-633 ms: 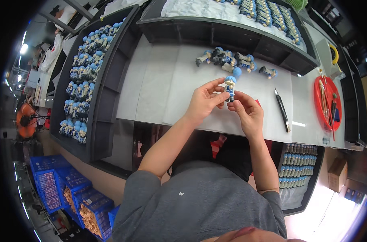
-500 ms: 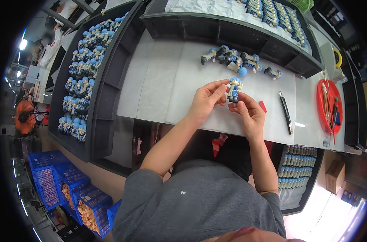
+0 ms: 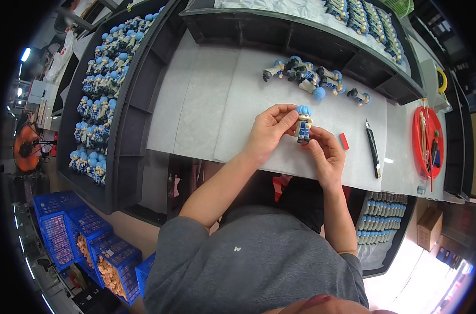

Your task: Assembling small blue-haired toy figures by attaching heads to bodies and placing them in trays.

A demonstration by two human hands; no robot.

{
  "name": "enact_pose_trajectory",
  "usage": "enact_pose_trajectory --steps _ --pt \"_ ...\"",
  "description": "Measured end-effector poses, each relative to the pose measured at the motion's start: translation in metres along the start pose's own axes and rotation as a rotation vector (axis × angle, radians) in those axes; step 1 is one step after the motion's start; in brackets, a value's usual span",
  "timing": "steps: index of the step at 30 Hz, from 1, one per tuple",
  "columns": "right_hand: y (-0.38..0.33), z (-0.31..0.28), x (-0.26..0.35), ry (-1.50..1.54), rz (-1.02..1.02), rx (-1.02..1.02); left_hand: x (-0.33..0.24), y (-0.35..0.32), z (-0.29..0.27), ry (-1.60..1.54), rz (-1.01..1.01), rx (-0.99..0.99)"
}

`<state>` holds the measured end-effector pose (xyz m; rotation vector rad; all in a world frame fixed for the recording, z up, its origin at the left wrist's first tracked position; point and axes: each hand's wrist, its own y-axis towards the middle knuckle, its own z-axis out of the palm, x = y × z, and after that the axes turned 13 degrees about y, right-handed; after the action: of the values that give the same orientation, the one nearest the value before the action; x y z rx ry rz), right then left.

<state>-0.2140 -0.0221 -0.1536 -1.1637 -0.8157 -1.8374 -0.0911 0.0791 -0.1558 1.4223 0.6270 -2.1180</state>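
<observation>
A small blue-haired figurine in a blue and cream outfit is held upright between my hands over the table. My left hand pinches its upper side between thumb and fingers. Around its feet, the thumb and fingers of my right hand are closed. Just right of the figurine lies a small red block. Farther right rests a black craft knife, its blade pointing away from me. Beyond my hands, several more figurines lie in a loose heap, with a single figurine to their right.
A black tray packed with figurines stands at the left, another black tray along the back. A red oval dish with brushes sits right. Blue crates stand lower left; a tray of blue-topped pieces lies lower right.
The figurine has turned to face me more squarely and moved slightly lower. Both hands stay on it, their fingers a little shifted. The whole view has shifted slightly.
</observation>
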Motion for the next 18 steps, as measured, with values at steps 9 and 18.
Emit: enact_pose_trajectory --steps 9,18 --pt "-0.0025 -0.0003 -0.0024 0.019 -0.009 -0.069 -0.0010 -0.0027 0.0001 -0.033 -0.007 -0.019" --pt "0.0026 0.0062 0.0006 0.005 -0.093 -0.135 -0.0047 -0.0049 -0.0002 -0.038 -0.001 -0.048"
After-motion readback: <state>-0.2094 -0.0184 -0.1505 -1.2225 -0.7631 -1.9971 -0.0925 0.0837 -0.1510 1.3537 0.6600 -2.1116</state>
